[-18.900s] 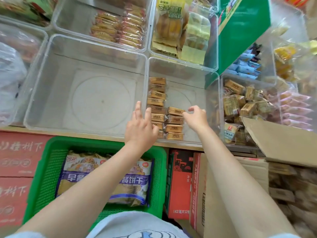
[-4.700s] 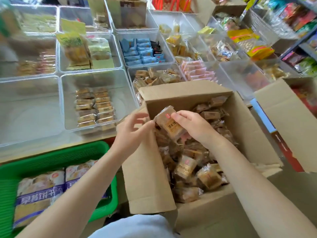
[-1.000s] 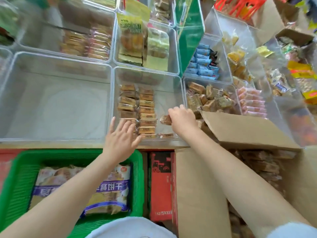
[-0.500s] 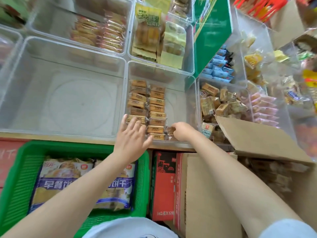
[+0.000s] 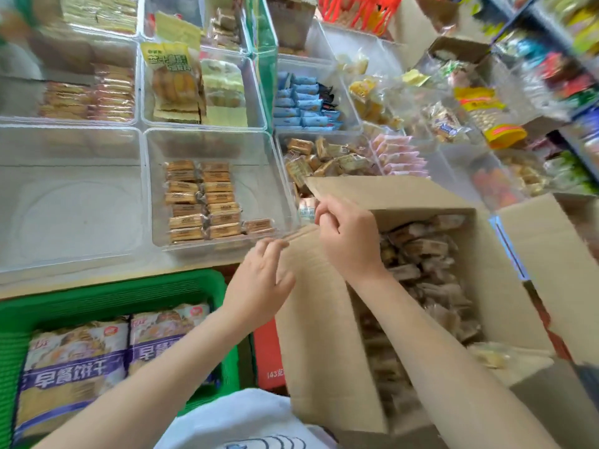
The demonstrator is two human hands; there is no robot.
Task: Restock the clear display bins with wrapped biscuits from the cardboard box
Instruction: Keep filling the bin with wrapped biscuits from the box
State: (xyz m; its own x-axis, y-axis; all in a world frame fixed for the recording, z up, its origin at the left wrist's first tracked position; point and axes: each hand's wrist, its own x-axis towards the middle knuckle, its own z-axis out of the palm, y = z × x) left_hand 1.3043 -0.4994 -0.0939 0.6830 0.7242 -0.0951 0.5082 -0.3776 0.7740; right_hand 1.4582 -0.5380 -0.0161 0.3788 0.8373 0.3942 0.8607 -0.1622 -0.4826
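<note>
While both hands hang between bin and box, nothing is being carried. Biggest item: cardboard box (image 5: 327, 335), near right, flaps open, matte corrugated board, stiff walls w/ floppy flaps. Inside lies a loose heap of wrapped biscuits (image 5: 421, 254), small rectangular blocks in glossy clear film.

Next, the clear display bin (image 5: 262, 189) at centre, far of the box's left flap: rigid see-through plastic, smooth walls, rounded corners. It holds 2 neat columns of stocked biscuits (image 5: 202, 202) at its left, plus what looks like 1 or 2 starting a 3rd column at the near edge; right part of the floor is bare. A larger see-through bin (image 5: 71, 202) sits to its left. Near left, a green mesh basket (image 5: 110, 293) holds bagged biscuits.

Right hand (image 5: 348, 241) is over the box's far-left corner, fingers loosely curled, thumb and forefinger close together; I see no packet in it, though blur keeps me from being sure. Left hand (image 5: 259, 286) is near the bin's front lip, fingers relaxed and spread, empty.

Handling, my guess: each packet is light, approx. stiff inside but crumbly, film slick and crinkly. Best taken by the long sides, thumb vs. fingers, gentle squeeze; pinching the crimped end seals would let it swing. Several could be gathered at once, but stacked film slides.
</note>
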